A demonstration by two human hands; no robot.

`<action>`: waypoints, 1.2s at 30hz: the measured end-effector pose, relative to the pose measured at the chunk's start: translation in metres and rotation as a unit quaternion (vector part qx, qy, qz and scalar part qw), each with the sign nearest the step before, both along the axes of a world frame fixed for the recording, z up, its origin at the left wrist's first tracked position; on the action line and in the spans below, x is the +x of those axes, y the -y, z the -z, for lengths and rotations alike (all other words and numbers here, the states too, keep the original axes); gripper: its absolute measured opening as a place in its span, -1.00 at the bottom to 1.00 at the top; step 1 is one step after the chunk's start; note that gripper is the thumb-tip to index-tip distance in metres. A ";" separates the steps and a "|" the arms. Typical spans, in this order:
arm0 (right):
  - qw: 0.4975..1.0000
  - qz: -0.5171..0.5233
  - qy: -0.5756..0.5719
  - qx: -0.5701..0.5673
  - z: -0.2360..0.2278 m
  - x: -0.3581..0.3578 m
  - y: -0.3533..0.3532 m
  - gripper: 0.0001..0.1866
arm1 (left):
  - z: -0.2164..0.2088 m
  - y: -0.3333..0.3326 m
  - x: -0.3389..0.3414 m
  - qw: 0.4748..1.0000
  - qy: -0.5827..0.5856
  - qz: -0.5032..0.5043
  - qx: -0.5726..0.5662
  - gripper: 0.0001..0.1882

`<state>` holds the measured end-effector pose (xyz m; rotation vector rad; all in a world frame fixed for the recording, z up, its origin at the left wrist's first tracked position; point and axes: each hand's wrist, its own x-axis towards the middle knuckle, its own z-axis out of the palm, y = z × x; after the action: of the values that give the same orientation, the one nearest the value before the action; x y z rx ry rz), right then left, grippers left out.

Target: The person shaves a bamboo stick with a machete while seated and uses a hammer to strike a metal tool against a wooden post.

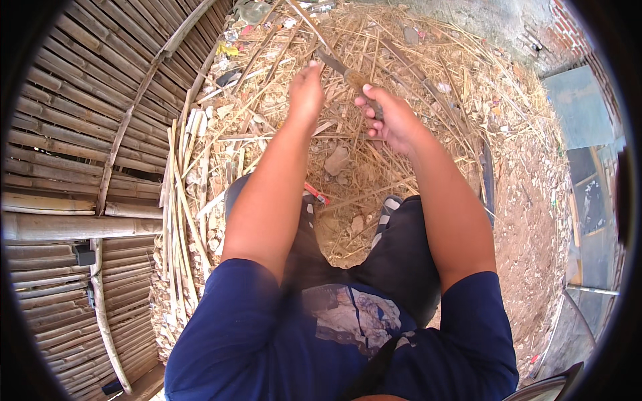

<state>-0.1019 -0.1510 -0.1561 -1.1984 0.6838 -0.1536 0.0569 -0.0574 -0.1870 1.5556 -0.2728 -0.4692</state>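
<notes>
My right hand [391,120] is wrapped round the handle of a knife, whose dark blade [332,63] points up and to the left. Brown, worn material covers the part of the handle [356,80] nearest the blade. My left hand [307,95] is closed just left of the blade, its fingertips near the knife's tip. What it grips, if anything, is hidden from this view. A pale bamboo strip [306,21] slants down from the top edge toward the blade; whether my left hand touches it I cannot tell.
Straw, split bamboo and stones litter the ground [528,200] between and beyond my legs. A red-handled tool [317,194] lies by my left foot. Long bamboo strips [179,220] lie along the bamboo wall [87,107] on my left. Blue-grey panels [580,107] stand at right.
</notes>
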 end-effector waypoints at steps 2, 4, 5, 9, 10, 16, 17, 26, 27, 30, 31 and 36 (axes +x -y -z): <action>1.000 -0.018 0.013 0.018 0.001 0.001 0.006 -0.60 | -0.017 -0.014 0.003 0.996 0.038 -0.070 -0.044 -0.47; 0.999 -0.037 0.023 0.023 -0.004 0.003 0.005 -0.60 | -0.044 -0.032 0.008 0.980 0.092 -0.139 -0.108 -0.54; 0.999 -0.039 0.032 0.021 -0.005 0.005 0.005 -0.60 | -0.052 -0.039 0.015 0.964 0.128 -0.177 -0.151 -0.56; 0.995 -0.050 0.080 0.040 -0.002 0.018 0.004 -0.56 | -0.104 -0.094 0.015 0.944 0.169 -0.133 -0.249 -0.51; 0.992 -0.058 0.101 0.052 -0.002 0.021 0.005 -0.55 | -0.103 -0.110 0.021 0.948 0.176 -0.106 -0.245 -0.54; 0.957 -0.155 0.219 0.106 -0.012 0.030 0.001 -0.50 | 0.045 -0.242 0.077 0.948 0.177 0.024 0.262 -0.48; 0.952 -0.160 0.239 0.104 -0.012 0.027 0.005 -0.49 | 0.082 -0.254 0.060 0.942 0.122 0.027 0.312 -0.35; 0.962 -0.047 0.267 -0.037 -0.043 -0.030 0.000 -0.40 | 0.339 -0.349 -0.092 0.868 -0.419 0.152 0.221 -0.18; 0.977 -0.038 0.194 -0.084 -0.044 -0.032 -0.009 -0.41 | 0.341 -0.345 -0.095 0.865 -0.437 0.132 0.208 -0.17; 0.989 0.071 0.016 -0.125 -0.034 -0.039 -0.019 -0.53 | 0.348 -0.334 -0.093 0.862 -0.458 0.104 0.189 -0.14; 0.993 0.083 0.016 -0.079 -0.022 -0.049 -0.001 -0.59 | 0.355 -0.332 -0.091 0.863 -0.457 0.110 0.183 -0.13; 0.986 0.156 -0.056 -0.003 0.002 -0.059 0.038 -0.82 | 0.397 -0.341 -0.089 0.872 -0.448 0.125 0.151 -0.05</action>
<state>-0.1610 -0.1892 -0.1579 -1.1056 0.9684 -0.3517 -0.0318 0.2840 -0.5839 1.4364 0.3443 -1.4317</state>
